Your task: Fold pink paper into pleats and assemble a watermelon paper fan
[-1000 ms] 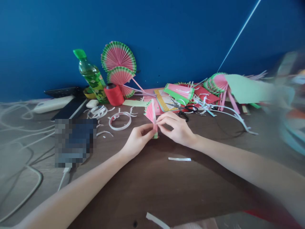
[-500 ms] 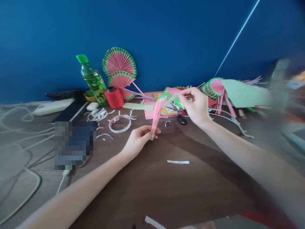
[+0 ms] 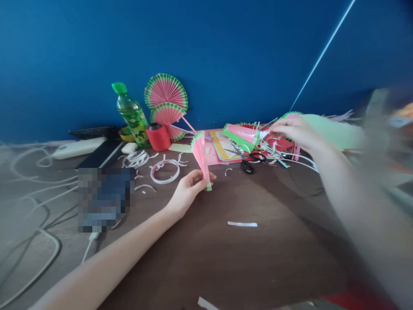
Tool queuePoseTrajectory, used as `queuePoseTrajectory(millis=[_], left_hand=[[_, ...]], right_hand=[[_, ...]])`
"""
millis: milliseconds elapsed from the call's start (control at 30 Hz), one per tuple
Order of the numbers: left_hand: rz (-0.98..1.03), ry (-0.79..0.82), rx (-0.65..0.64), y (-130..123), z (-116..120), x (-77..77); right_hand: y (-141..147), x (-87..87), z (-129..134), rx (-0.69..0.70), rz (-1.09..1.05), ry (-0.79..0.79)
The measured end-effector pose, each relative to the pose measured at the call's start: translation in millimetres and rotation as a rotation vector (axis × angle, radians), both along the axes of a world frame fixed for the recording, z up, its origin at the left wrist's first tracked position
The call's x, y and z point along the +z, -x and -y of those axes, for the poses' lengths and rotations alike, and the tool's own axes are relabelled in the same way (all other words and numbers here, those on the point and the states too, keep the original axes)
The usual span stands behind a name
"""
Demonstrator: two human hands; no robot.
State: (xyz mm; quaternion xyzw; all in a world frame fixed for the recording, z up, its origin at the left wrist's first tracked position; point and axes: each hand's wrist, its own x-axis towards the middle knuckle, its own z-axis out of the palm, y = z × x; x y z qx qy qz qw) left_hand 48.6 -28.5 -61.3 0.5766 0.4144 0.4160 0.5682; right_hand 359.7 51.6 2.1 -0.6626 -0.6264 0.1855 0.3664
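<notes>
My left hand is closed around the lower end of a pleated pink paper fan with green edges. The fan stands upright above the desk, its top slightly spread. My right hand is at the back right, over a heap of white paper strips. Its fingers are bent together, with a whitish scrap by the tips; what they hold is unclear. Left of those fingertips lies another folded pink-and-green paper piece. Black-handled scissors lie in front of it.
Finished round fans lean on the blue wall beside a green bottle and a red spool. Tape rolls, a phone-like pixelated device and cables lie left. A white strip lies in front.
My right hand has moved away from the fan, to the right and back, over the strips. The fan in my left hand has turned and its top tilts left.
</notes>
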Motion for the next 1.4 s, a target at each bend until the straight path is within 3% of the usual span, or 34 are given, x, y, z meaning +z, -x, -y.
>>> queuePoseTrajectory(millis=[67,133,200,300,367,467,600,733,933,1033,1167,1233,1300,1400], left_hand=[[0.022,0.013,0.011,0.5,-1.2,-1.0],[0.059,0.026,0.015,0.9,-2.5,-2.3],[0.105,0.040,0.010,1.2,-3.6,-3.3],[0.145,0.065,0.004,1.4,-4.3,-3.5],[0.143,0.067,-0.006,1.8,-4.4,-2.9],[0.123,0.045,-0.043,3.7,-4.7,-1.6],[0.123,0.034,-0.059,7.3,-5.6,-1.0],[0.114,0.047,-0.063,9.0,-6.0,-0.6],[0.127,0.048,-0.064,9.1,-5.4,1.9],[0.142,0.047,-0.082,9.7,-5.1,2.0],[0.132,0.046,-0.113,9.8,-5.1,0.9],[0.121,0.042,-0.110,9.5,-5.2,1.2],[0.124,0.038,-0.098,9.2,-5.7,2.4],[0.132,0.047,-0.099,9.7,-7.9,5.6]], right_hand=[[-2.4,5.9,5.1,0.048,0.149,0.153],[-3.3,7.6,6.0,0.076,0.233,0.152],[-3.4,6.6,2.1,0.148,0.249,0.114],[-1.7,4.1,-13.9,0.240,0.172,0.180],[1.0,2.1,-32.4,0.175,0.106,0.172],[7.2,-4.0,-67.6,0.056,0.154,-0.009],[16.2,-17.4,-104.7,-0.009,0.279,0.088],[20.6,-24.3,-116.5,0.013,0.325,0.176],[18.7,-13.8,-116.2,0.025,0.361,0.213],[19.1,-5.7,-109.4,-0.007,0.362,0.065],[26.0,4.5,-87.1,-0.090,0.279,-0.402],[31.3,8.0,-73.3,-0.124,0.232,-0.539],[36.2,9.3,-61.5,-0.132,0.185,-0.583],[41.3,6.7,-51.2,-0.113,0.085,-0.508]])
